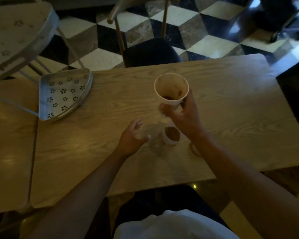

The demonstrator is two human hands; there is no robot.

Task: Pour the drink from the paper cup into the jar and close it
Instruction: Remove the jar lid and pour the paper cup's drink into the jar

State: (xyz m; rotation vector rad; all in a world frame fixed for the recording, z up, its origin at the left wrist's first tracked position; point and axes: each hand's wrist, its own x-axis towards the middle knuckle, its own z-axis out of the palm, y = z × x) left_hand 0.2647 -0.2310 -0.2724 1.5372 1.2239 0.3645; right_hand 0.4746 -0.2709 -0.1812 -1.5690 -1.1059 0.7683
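Observation:
My right hand grips a white paper cup low on its wall and holds it upright above the table. Inside it I see brown stains and a little dark drink at the bottom. A clear glass jar, blurred and hard to make out, stands on the table below it. My left hand curls around the jar's upper left side, thumb and fingers on either side of its rim. Just right of the jar stands a smaller white cup with brown drink in it. A round lid-like piece lies half hidden under my right forearm.
The wooden table ends just in front of my lap. A white perforated metal tray of a tiered rack sits at the left. A dark-seated chair stands at the far side on a chequered floor.

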